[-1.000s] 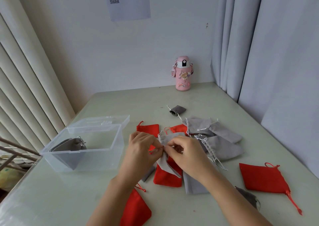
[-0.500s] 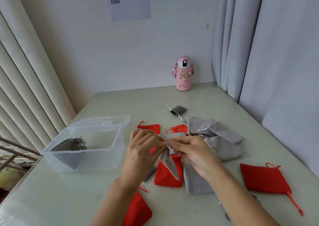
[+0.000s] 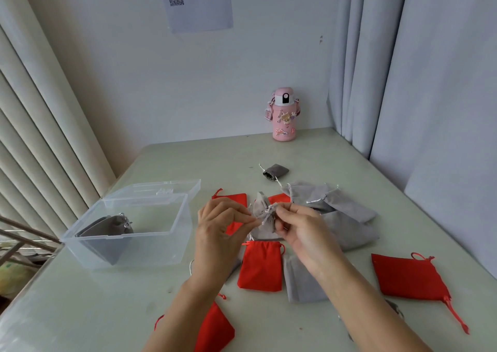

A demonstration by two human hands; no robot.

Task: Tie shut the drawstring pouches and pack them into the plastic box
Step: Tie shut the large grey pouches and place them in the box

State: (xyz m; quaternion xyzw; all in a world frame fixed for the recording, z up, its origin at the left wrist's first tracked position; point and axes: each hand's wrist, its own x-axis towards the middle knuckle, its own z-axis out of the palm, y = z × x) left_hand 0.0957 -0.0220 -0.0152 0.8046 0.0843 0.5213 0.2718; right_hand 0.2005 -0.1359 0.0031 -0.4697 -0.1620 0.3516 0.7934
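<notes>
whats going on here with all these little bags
A person is tying a grey pouch shut. The left hand and right hand hold it up over the table, pinching at its gathered neck. A dark pouch lies in the open box on the left. Loose on the table lie red pouches and more grey pouches, not yet packed.
</notes>
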